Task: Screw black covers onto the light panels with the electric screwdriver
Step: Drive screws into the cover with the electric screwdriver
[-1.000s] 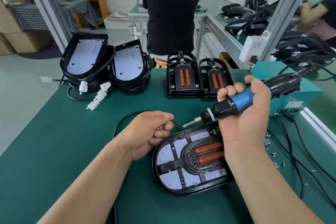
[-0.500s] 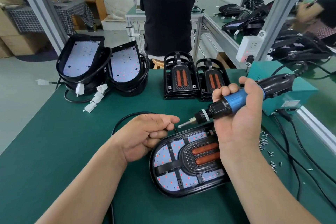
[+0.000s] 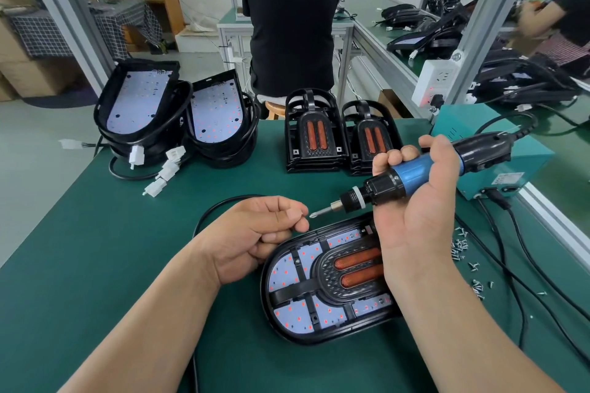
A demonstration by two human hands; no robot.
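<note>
Partly hidden light panel point(image 3: 297, 316), right hand point(image 3: 415, 220) gripping screwdriver point(image 3: 412, 171), left hand point(image 3: 252, 236) curled, contents unseen

head cam: worn on the head, wide-angle, facing forward and down over the green table point(image 3: 95, 265)
closeness: pretty tight, table fills near half, workshop floor point(image 3: 32, 137) shows far left

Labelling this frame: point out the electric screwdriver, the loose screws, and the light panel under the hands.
electric screwdriver point(image 3: 412, 169), head view, blue grip.
loose screws point(image 3: 459, 246), head view, pile right of panel.
light panel point(image 3: 287, 271), head view, white LED section.
</note>
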